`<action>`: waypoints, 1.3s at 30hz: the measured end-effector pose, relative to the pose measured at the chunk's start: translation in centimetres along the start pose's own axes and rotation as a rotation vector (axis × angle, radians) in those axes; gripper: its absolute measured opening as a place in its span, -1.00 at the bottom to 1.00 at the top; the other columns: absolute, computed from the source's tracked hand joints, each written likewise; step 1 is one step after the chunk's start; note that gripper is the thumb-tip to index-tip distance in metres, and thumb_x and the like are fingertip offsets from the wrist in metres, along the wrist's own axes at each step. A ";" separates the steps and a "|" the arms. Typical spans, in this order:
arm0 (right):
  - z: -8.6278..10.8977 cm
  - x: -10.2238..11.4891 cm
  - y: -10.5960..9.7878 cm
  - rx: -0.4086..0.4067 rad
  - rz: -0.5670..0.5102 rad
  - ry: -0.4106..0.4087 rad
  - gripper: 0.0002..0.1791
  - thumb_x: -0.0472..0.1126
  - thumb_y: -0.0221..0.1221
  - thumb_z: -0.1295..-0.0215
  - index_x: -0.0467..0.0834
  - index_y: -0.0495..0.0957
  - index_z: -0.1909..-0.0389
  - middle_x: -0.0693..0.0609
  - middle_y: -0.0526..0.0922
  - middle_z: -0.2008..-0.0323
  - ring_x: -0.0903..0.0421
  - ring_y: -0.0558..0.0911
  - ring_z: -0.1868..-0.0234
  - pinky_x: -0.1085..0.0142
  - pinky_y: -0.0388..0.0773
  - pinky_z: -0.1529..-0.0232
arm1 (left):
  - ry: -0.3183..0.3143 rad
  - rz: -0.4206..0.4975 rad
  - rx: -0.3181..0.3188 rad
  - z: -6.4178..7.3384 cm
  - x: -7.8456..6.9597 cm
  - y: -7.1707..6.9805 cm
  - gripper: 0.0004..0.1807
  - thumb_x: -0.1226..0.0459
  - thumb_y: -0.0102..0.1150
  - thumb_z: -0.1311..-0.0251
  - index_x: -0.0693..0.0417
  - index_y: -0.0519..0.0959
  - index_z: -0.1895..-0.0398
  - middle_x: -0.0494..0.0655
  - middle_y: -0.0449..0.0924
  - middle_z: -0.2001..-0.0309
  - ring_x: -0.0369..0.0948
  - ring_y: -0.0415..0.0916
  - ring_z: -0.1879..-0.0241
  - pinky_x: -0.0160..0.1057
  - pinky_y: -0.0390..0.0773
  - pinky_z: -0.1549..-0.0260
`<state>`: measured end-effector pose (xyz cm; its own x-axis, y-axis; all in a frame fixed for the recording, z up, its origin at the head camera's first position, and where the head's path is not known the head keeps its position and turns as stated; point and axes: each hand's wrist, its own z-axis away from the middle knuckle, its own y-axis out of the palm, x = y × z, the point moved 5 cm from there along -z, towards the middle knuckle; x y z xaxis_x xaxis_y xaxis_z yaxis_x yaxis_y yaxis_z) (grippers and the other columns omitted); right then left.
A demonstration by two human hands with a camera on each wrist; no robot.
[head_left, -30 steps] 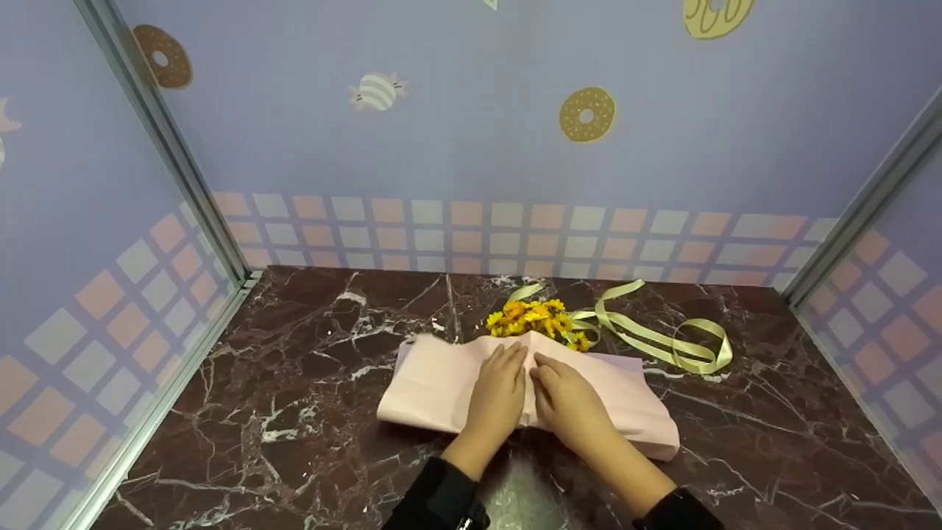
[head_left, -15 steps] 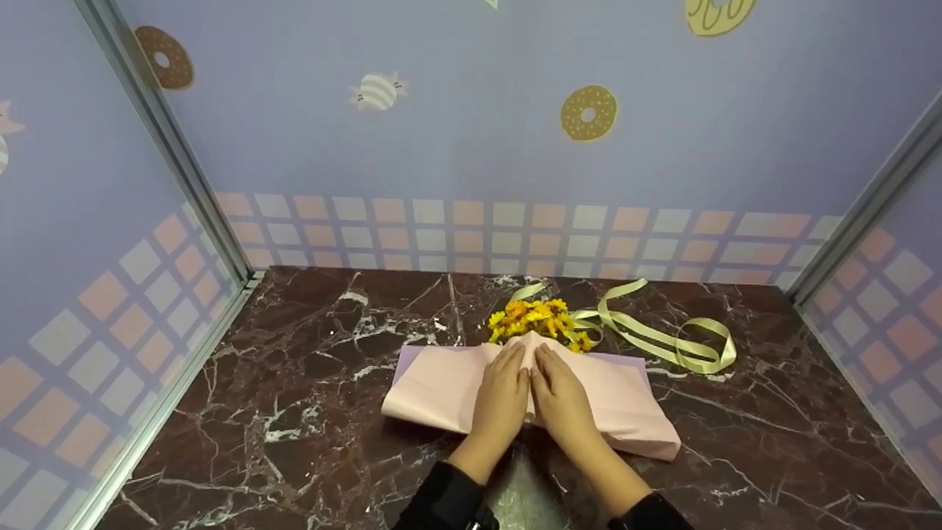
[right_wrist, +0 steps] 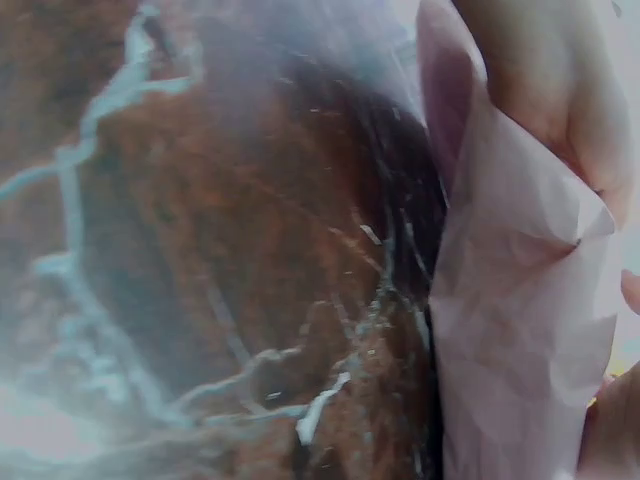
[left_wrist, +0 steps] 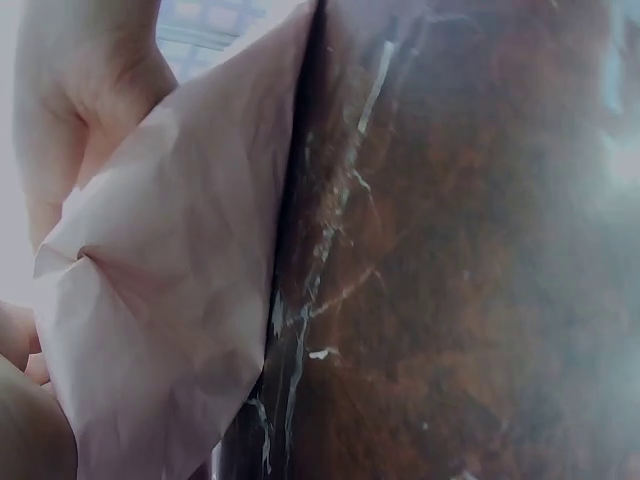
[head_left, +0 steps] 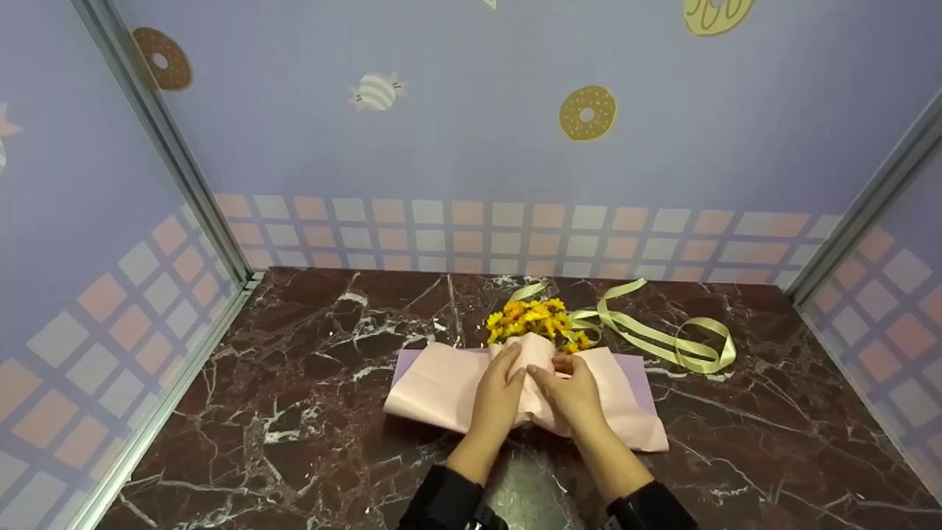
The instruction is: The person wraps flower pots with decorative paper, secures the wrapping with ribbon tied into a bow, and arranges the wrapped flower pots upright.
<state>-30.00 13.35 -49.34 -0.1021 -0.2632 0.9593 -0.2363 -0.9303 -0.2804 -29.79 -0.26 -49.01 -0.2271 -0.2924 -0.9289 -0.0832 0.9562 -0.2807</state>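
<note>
The left hand (head_left: pixel 497 394) lies with straight fingers on the pink paper (head_left: pixel 441 379); the right hand (head_left: pixel 580 394), fingers bent, appears to pinch a raised fold of it between the two hands. The yellow flowers (head_left: pixel 533 316) show just beyond the fingertips, and a purple sheet (head_left: pixel 637 374) peeks out under the paper on either side.

The step seems to be gathering the paper at the middle; it would go best with the left hand keeping light, steady pressure while the right hand tucks the fold evenly, since a hard tug could tear or crease it and push against the blooms.

Left of the left hand, the tabletop (head_left: pixel 316 456) gives wide room; right of the right hand, a loose ribbon (head_left: pixel 710 362) lies farther out. Beyond the flowers, the back wall (head_left: pixel 471 158) limits reach.
</note>
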 end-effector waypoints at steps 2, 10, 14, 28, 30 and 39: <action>-0.2 0.0 0.0 0.006 -0.005 0.026 -0.46 -0.18 0.40 -0.10 -0.42 0.44 0.03 -0.29 0.53 0.10 -0.13 0.51 0.07 0.17 0.50 0.12 | -0.036 0.037 -0.004 0.0 0.1 0.0 -0.55 0.44 0.08 -0.30 0.29 0.45 -0.26 0.15 0.38 -0.31 0.07 0.22 -0.35 -0.01 0.15 -0.34; -0.7 -0.4 0.0 0.017 -0.077 0.083 -0.50 -0.26 0.40 -0.07 -0.42 0.42 0.06 -0.26 0.52 0.14 -0.08 0.49 0.13 0.36 0.46 0.24 | -0.082 0.111 -0.017 0.0 0.6 0.2 -0.51 0.44 0.05 -0.31 0.35 0.37 -0.31 0.18 0.27 -0.38 0.11 0.08 -0.41 0.00 0.10 -0.36; -0.6 -0.7 0.2 0.014 -0.112 0.087 -0.49 -0.27 0.41 -0.06 -0.42 0.41 0.06 -0.26 0.50 0.13 -0.06 0.48 0.13 0.39 0.45 0.25 | -0.102 0.105 -0.018 0.0 1.0 0.3 -0.49 0.41 0.05 -0.31 0.35 0.34 -0.33 0.20 0.23 -0.39 0.13 0.03 -0.42 0.05 0.01 -0.38; -0.3 -1.4 0.1 -0.017 -0.184 0.092 -0.47 -0.26 0.42 -0.07 -0.40 0.41 0.04 -0.27 0.48 0.09 -0.02 0.47 0.15 0.41 0.49 0.27 | -0.151 0.120 0.013 0.1 1.7 0.5 -0.38 0.28 0.06 -0.31 0.27 0.23 -0.42 0.23 0.08 -0.45 0.16 -0.04 -0.44 0.12 -0.05 -0.38; -0.3 -1.5 0.1 -0.015 -0.187 0.095 -0.46 -0.25 0.42 -0.07 -0.40 0.40 0.02 -0.27 0.48 0.08 -0.03 0.47 0.14 0.41 0.49 0.25 | -0.155 0.095 0.005 0.2 1.7 0.6 -0.37 0.27 0.06 -0.31 0.28 0.23 -0.42 0.25 0.07 -0.45 0.16 -0.03 -0.44 0.12 -0.04 -0.37; -0.1 -1.7 -0.1 -0.010 -0.189 0.108 -0.44 -0.23 0.41 -0.09 -0.41 0.39 -0.01 -0.29 0.47 0.05 -0.07 0.48 0.09 0.38 0.49 0.20 | -0.217 0.058 0.004 0.3 2.1 0.8 -0.23 0.16 0.06 -0.30 0.34 0.07 -0.47 0.28 -0.05 -0.48 0.16 -0.07 -0.44 0.10 -0.02 -0.38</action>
<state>-29.90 13.88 -50.99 -0.1575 -0.0545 0.9860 -0.2711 -0.9577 -0.0962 -30.04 -0.13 -51.28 -0.0168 -0.2275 -0.9736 -0.0723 0.9715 -0.2257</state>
